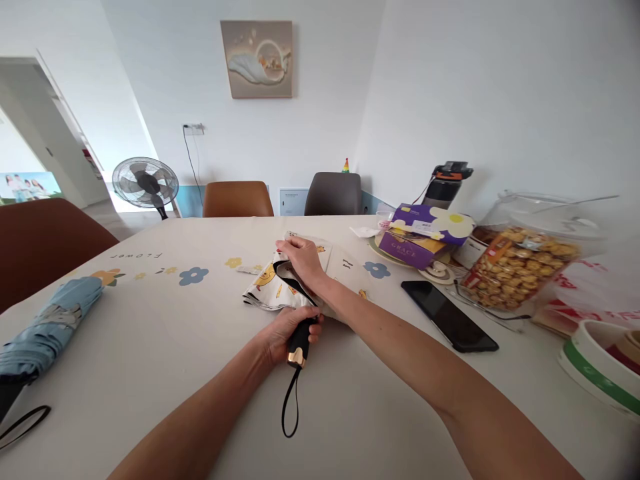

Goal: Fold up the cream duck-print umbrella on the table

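Observation:
A folding umbrella (265, 288) lies across the middle of the table, its white canopy with cartoon prints collapsed but loose. My left hand (285, 333) is wrapped round its black handle, which ends in a gold-coloured cap with a black wrist loop (290, 407) hanging toward me. Farther up, my right hand (303, 261) pinches the canopy cloth, fingers closed on a fold. A dark inner side of the fabric shows between the two hands. The umbrella's far tip is partly hidden behind my right hand and forearm.
A blue folded umbrella (55, 327) lies at the left. To the right are a black phone (450, 315), glasses (493, 310), a purple tissue box (415, 247), a snack jar (525, 263) and tape rolls (600, 363). Chairs (238, 199) and a fan (145, 183) stand beyond the table.

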The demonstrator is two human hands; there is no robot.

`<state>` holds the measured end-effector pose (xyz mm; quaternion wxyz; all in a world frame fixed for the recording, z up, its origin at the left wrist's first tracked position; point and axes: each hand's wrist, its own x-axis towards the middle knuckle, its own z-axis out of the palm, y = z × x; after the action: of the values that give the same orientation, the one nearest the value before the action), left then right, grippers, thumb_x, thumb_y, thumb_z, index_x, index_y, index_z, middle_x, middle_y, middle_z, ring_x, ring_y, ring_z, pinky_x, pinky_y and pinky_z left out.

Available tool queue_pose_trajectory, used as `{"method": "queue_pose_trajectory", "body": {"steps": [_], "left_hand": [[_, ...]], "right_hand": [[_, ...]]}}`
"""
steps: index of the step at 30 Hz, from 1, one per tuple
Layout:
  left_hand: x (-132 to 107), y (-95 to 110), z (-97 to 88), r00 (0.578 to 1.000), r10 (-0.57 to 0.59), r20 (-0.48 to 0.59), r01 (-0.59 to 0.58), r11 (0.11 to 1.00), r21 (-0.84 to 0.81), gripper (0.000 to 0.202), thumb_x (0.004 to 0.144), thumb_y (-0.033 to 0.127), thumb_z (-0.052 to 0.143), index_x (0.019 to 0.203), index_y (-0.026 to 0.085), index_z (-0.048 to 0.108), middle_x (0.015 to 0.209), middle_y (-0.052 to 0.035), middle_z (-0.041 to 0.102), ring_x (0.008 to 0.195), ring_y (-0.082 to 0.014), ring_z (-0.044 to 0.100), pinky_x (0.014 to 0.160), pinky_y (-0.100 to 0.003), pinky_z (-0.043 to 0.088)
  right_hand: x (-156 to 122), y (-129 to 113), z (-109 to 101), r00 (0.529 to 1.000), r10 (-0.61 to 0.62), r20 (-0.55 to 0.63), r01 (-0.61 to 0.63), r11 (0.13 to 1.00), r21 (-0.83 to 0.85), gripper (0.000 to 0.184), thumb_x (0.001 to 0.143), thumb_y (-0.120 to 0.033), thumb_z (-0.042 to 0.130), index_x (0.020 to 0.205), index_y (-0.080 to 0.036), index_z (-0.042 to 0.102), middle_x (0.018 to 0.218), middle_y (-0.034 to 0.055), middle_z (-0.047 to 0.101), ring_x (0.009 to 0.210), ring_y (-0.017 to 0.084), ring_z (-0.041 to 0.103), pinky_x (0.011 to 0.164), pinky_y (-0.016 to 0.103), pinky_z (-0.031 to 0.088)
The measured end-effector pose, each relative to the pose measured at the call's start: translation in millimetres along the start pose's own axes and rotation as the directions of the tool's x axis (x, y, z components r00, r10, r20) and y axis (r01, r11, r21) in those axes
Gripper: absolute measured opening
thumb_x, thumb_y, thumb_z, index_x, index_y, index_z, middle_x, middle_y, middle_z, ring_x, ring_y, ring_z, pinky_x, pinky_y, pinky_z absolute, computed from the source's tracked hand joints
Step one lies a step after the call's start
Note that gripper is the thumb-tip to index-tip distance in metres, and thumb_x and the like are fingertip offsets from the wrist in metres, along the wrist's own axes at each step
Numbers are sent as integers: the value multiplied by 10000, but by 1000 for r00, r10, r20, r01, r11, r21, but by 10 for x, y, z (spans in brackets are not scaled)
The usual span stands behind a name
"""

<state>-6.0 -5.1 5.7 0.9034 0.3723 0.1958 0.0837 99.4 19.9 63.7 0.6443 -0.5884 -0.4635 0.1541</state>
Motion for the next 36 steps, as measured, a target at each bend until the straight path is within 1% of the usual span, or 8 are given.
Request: {"method": "queue_pose_trajectory", "body": {"steps": [6,10,15,19,25,29,32,36], "left_hand": [[-4,18,6,999,-36,-3,36,999,-12,166,700,173,666,717,101,516,705,-34,515,479,-30,413,413,-154,353],[24,23,-4,999,-41,-35,39,999,-36,189,718,230,662,754,105,525,691,-32,510,472,-31,406,394,-149,329],[42,41,1,997,-55,-60,51,996,-69,107,755,185,576,769,126,488,659,-16,483,451,-32,378,372,-141,298],[42,55,-5,993,-102,-54,94,987,-131,92,778,205,474,723,143,435,636,-7,458,430,-30,347,352,-134,287],[60,64,-52,984,-174,28,176,961,-213,128,772,243,441,725,124,436,608,-3,433,425,-39,342,354,-146,320],[49,70,-63,987,-158,35,161,959,-232,131,779,246,439,733,124,442,622,-16,452,436,-46,346,355,-156,327],[48,63,-76,989,-144,32,148,960,-238,162,794,270,446,744,116,458,648,-27,471,455,-49,369,364,-161,335],[67,42,-92,994,-113,-2,110,977,-184,264,801,379,535,761,126,473,667,-12,480,456,-43,397,354,-154,314]], "right_hand": [[17,73,89,975,198,98,-205,977,66,232,678,-376,541,572,-170,524,488,-53,391,456,80,350,457,209,312],[-4,119,145,960,214,179,-210,977,-42,232,677,-339,530,515,-178,486,442,-54,396,422,78,347,443,215,300],[17,190,160,955,191,228,-142,966,-215,246,697,-294,503,485,-171,511,487,-19,522,531,109,489,552,213,379],[74,166,115,940,122,317,-59,978,-199,189,722,-209,493,741,-189,680,889,17,681,931,172,586,819,253,411],[89,42,-231,975,-142,171,198,905,-378,342,816,-174,388,1047,-198,639,1145,28,616,1112,164,521,977,302,337],[-43,179,-496,912,-214,349,393,694,-603,331,844,-260,407,1115,-198,587,1250,53,541,1204,207,424,1036,394,217],[-102,385,-544,813,-17,582,465,620,-632,299,864,-338,370,952,-218,630,1104,46,616,1173,251,427,972,420,241],[-58,560,-476,728,111,677,496,597,-631,305,854,-278,335,673,-213,573,806,-1,623,937,206,519,831,323,296]]}}
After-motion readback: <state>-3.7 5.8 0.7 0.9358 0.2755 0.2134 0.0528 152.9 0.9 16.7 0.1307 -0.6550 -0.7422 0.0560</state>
